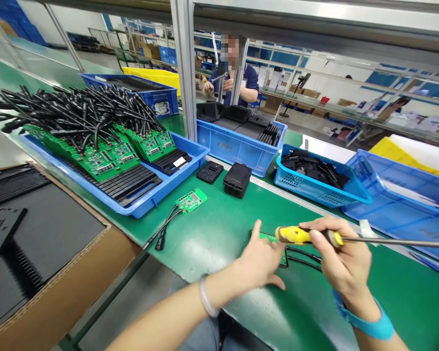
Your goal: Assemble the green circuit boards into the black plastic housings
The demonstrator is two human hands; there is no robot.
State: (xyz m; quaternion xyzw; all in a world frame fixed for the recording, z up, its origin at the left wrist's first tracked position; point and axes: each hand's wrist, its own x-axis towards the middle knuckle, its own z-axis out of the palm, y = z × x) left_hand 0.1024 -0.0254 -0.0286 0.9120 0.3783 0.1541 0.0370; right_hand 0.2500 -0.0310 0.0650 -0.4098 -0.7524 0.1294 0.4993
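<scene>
My right hand (pixel 346 258) is closed around a yellow and black screwdriver (pixel 294 235), its metal shaft pointing right and its handle end toward my other hand. Below the handle, my left hand (pixel 261 258) rests over a green circuit board in a black housing (pixel 283 258), fingers spread and partly hiding it. Two black cables (pixel 303 256) run from that board to the right. Another green circuit board (pixel 192 201) with black cables lies on the green table (pixel 205 234), left of my hands.
Black housings (pixel 237 179) are stacked behind my hands. A blue tray (pixel 142 207) of cabled boards stands left, a cardboard box (pixel 120 253) nearer. Blue bins (pixel 234 148) and a basket (pixel 322 195) line the back. Beyond a metal post (pixel 185 68), a person (pixel 250 80) works.
</scene>
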